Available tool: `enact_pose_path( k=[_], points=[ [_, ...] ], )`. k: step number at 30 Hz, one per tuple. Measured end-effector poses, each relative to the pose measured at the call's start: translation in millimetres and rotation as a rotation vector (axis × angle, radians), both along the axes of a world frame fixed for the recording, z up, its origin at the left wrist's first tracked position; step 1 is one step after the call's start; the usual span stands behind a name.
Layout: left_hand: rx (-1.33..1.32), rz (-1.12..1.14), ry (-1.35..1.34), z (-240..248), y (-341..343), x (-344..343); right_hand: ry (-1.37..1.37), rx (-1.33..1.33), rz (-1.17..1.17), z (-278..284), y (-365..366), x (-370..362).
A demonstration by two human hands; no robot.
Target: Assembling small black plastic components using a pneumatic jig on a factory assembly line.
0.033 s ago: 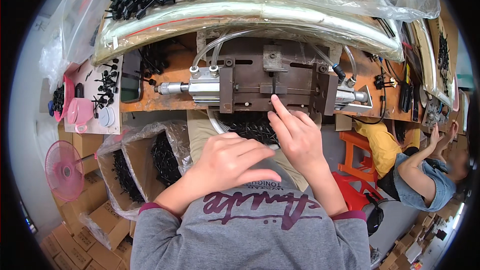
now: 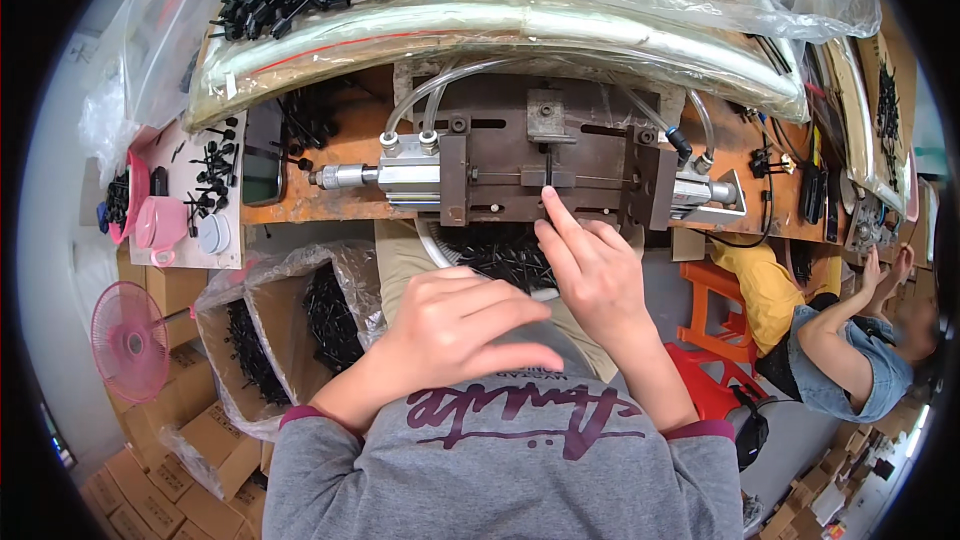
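Observation:
My right hand [image 2: 602, 278] reaches up to a metal fixture, its index finger stretched out and the tip touching the near end of a thin black rod-shaped part [image 2: 548, 170]. That part lies in a small grey slotted block [image 2: 566, 178] in the middle of a dark steel base plate [image 2: 510, 105]. The other fingers of this hand are loosely bent, apart, and hold nothing. Lower and to the left, my left hand [image 2: 458, 328] hovers before my shirt with thumb and fingers spread, grasping nothing. Below the fixture, many black parts [image 2: 500, 255] lie heaped, partly covered by my hands.
Air cylinders [image 2: 411, 172] with clear hoses flank the plate on the wooden bench [image 2: 325, 202]. Behind it, a plastic-covered shelf [image 2: 560, 25] bears black parts. Lined boxes [image 2: 275, 315] and a pink fan [image 2: 130, 342] stand left. Right are stools [image 2: 705, 312] and another person [image 2: 850, 360].

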State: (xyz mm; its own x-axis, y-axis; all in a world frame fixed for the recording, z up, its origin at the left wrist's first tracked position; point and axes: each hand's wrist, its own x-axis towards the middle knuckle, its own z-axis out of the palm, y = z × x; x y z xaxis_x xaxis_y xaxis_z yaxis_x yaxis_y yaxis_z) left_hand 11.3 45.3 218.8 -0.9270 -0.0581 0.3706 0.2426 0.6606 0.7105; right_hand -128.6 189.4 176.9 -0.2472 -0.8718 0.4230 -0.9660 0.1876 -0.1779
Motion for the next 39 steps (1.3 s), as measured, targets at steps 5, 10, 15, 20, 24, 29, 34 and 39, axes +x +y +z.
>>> enact_pose_path(
  k=[5,10,15,20,24,29,34,39],
  points=[
    [0.626,-0.206,0.304,37,-12,4,-0.002,0.050,-0.056,8,-9,0],
    [0.965,-0.422,0.578,80,10,-6,0.020,0.049,-0.045,8,-7,1],
    [1.140,-0.563,0.609,95,16,-10,0.028,0.075,-0.058,11,-9,4],
    [1.343,-0.300,0.775,91,39,-3,0.055,0.053,-0.016,18,-11,0],
    [1.187,-0.390,0.676,102,28,-4,-0.032,0.008,0.021,14,-8,-5],
    [1.074,-0.513,0.715,93,15,2,-0.176,0.029,0.113,25,-4,-1],
    [1.227,-0.367,0.595,113,26,4,-0.245,0.147,0.169,22,5,6],
    [1.097,-0.562,0.681,92,19,6,-0.297,0.187,0.209,29,7,9]
  ],
)
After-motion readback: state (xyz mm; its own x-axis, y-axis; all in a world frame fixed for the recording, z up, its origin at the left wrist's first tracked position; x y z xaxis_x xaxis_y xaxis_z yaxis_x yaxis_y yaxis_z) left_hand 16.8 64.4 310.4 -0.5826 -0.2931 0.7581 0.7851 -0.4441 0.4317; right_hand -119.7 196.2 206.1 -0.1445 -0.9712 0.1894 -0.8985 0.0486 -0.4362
